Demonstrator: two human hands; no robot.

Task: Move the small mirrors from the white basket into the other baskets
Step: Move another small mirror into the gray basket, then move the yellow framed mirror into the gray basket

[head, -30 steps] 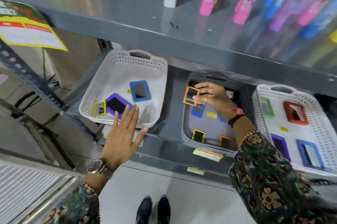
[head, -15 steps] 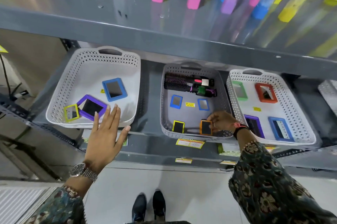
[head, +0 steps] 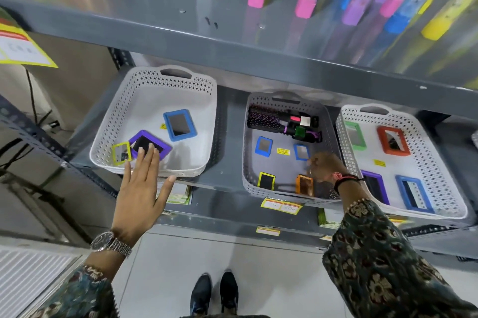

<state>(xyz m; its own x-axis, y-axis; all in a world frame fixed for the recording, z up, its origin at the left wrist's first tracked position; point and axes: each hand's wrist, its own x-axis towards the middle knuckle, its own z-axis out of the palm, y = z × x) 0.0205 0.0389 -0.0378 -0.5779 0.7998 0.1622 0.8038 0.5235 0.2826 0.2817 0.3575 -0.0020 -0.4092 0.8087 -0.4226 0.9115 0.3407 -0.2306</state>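
Observation:
The white basket [head: 144,79] on the left holds a blue-framed mirror [head: 179,124], a purple-framed mirror [head: 144,137] and a small yellow-green mirror [head: 121,152]. My left hand [head: 141,188] is flat and open over its front rim, fingertips on the purple mirror's edge. The grey middle basket [head: 247,162] holds two small blue mirrors [head: 263,146], a yellow one [head: 266,181] and an orange one [head: 305,185]. My right hand [head: 324,166] hovers just above the orange mirror with nothing visibly in it, fingers loosely curled.
Hairbrushes [head: 279,122] lie at the back of the grey basket. A third white basket [head: 344,121] at right holds green, red, purple and blue mirrors. A grey shelf [head: 232,40] overhangs the baskets, carrying colourful tubes. Price labels hang on the shelf edge. My feet show below.
One second ago my right hand held the orange mirror up; it set it down at the grey basket's front and has now lifted off it. My left hand reached forward onto the purple mirror.

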